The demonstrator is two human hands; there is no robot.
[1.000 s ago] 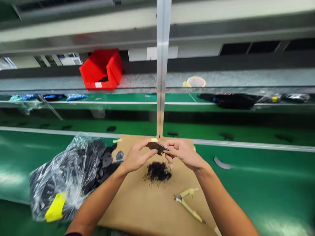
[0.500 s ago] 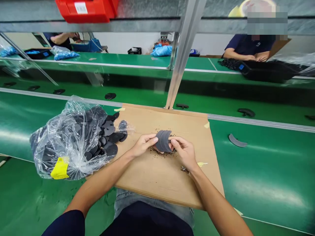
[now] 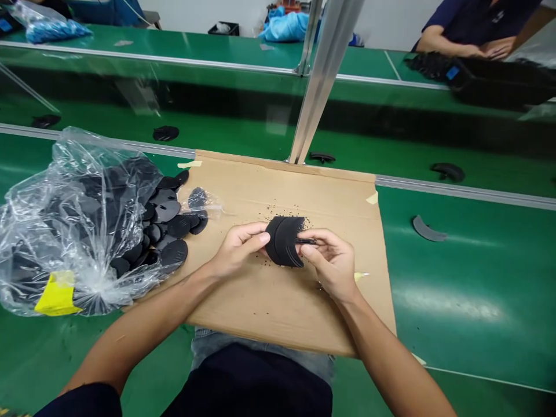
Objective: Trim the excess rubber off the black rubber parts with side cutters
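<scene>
Over a brown cardboard sheet point(image 3: 260, 310), a black curved plastic part point(image 3: 284, 240) with stacked-looking edges is held between both hands. My left hand point(image 3: 243, 246) grips its left side, thumb on the near face. At the right side, my right hand point(image 3: 332, 255) pinches thin dark stems point(image 3: 306, 241) that stick out of the part; the fingertips partly hide them. Tiny black bits point(image 3: 271, 208) lie scattered on the cardboard around the part. A small metal object, mostly hidden, lies by my right wrist.
A clear plastic bag point(image 3: 99, 255) spills black discs point(image 3: 174, 252) onto the cardboard's left. One grey curved piece point(image 3: 429, 229) rests on the green bench point(image 3: 469, 272) at right. Behind, a metal post point(image 3: 319, 81) rises before a belt point(image 3: 234, 130) carrying dark pieces. Across it sits a co-worker point(image 3: 473, 35).
The view has tilted downward and shifted a little, so the red bin has left it. Both hands keep hold of the curved part, and more of its thin stems shows at the right.
</scene>
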